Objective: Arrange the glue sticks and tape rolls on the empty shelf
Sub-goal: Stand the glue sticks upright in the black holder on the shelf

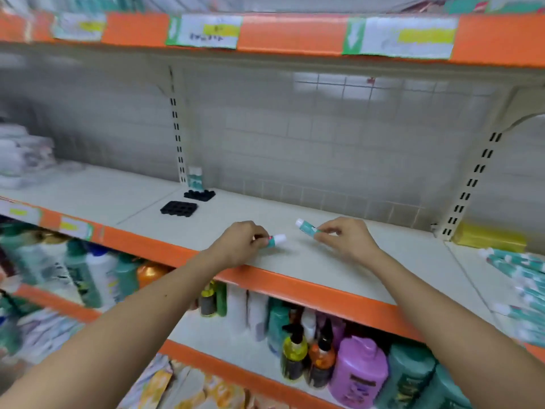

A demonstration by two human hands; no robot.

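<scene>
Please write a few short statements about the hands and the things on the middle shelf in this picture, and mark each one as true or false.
1. The left hand pinches the left glue stick, and the right hand pinches the right glue stick. True.
2. The front black tray holds no glue sticks. True.
3. The front black tray lies to the right of both hands. False: it lies to their left, on the shelf.
4. The loose pile of glue sticks lies at the left end of the shelf. False: it lies at the far right end.
</scene>
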